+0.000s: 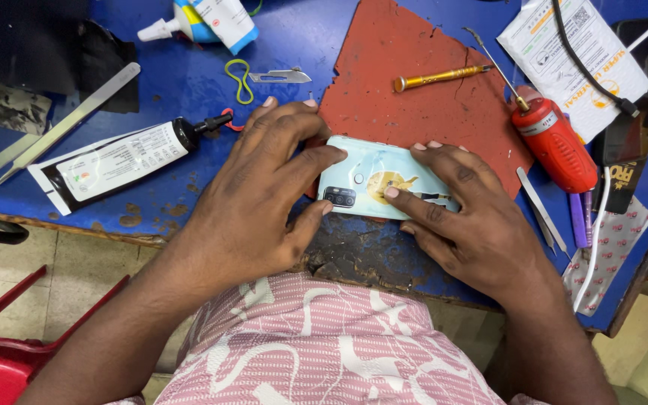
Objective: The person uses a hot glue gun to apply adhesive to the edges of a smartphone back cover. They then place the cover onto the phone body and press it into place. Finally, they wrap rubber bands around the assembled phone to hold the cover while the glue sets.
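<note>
A light blue phone lies back side up at the near edge of the blue workbench, partly on a red mat. Its camera block sits at the lower left and a yellow picture marks the middle of its back. My left hand grips the phone's left end, fingers over the top edge and thumb at the bottom. My right hand presses on the phone's right end, with one fingertip on the yellow picture.
A black and white glue tube lies left of my hands. Beyond are a metal spatula, a scalpel blade and a green loop. A yellow screwdriver rests on the mat. A red tool, tweezers and packets lie right.
</note>
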Demonstrator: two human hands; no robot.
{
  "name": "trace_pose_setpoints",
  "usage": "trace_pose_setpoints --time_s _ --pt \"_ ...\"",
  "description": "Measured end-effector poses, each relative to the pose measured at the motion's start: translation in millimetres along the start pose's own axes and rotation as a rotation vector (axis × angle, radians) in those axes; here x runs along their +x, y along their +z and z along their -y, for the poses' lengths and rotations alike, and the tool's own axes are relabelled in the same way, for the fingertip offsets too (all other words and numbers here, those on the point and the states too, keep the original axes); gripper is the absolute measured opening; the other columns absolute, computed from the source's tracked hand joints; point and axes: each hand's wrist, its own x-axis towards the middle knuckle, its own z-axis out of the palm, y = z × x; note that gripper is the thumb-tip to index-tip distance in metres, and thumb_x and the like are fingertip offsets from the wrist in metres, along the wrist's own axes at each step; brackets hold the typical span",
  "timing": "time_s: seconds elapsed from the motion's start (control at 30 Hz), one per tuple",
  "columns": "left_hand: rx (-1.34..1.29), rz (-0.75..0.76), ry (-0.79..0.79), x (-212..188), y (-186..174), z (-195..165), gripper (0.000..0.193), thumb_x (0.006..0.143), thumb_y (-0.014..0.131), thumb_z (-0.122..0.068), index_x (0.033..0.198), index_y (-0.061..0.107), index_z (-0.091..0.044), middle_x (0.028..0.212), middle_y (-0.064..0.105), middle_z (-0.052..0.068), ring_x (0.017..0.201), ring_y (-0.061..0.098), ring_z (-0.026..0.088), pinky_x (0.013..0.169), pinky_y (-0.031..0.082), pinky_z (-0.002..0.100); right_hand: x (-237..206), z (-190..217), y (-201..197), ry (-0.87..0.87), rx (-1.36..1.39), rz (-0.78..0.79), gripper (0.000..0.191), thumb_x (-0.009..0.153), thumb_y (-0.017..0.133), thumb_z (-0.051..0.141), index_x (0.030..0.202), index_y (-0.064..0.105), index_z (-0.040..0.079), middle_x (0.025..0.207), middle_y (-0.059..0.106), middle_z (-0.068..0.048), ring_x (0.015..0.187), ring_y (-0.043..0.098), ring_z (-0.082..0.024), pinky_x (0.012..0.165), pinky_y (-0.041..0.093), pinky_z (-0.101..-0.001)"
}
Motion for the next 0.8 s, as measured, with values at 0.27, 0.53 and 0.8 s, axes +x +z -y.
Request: trace_pose_setpoints --time_s 0.27,0.53,0.8 --pt "0.051 0.022 -0.019 -1.3 2.9 1.2 0.052 0.08 0.082 -0.014 0.126 0.063 -0.001 0.136 0.048 0.018 0.143 0.04 0.036 0.124 0.027 0.06 1.1 -1.5 -0.1 -0.008 -0.016 0.004 0.052 0.075 0.085 0.023 0.125 0.073 0.024 0.146 0.056 -0.017 0.134 0.054 -0.038 0.109 0.048 -0.0487" --pt "0.062 0.035 -0.023 -0.6 3.4 1.4 0.051 0.082 0.08 -0.015 0.128 0.064 0.0 0.139 0.048 0.019 0.145 0.038 0.037 0.124 0.027 0.06 0.4 -2.1 -1.3 0.001 -0.036 0.009 0.053 0.073 0.085 0.023 0.125 0.073 0.023 0.146 0.056 -0.016 0.135 0.053 -0.037 0.109 0.048 -0.0482" --pt "0.086 0.051 -0.024 -0.6 5.2 1.9 0.048 0.085 0.078 -0.016 0.128 0.065 0.0 0.139 0.05 0.018 0.145 0.037 0.037 0.123 0.027 0.06 1.4 1.1 -3.1 0.001 -0.071 -0.016 0.052 0.071 0.087 0.023 0.122 0.075 0.021 0.142 0.06 -0.015 0.13 0.055 -0.036 0.107 0.048 -0.0477"
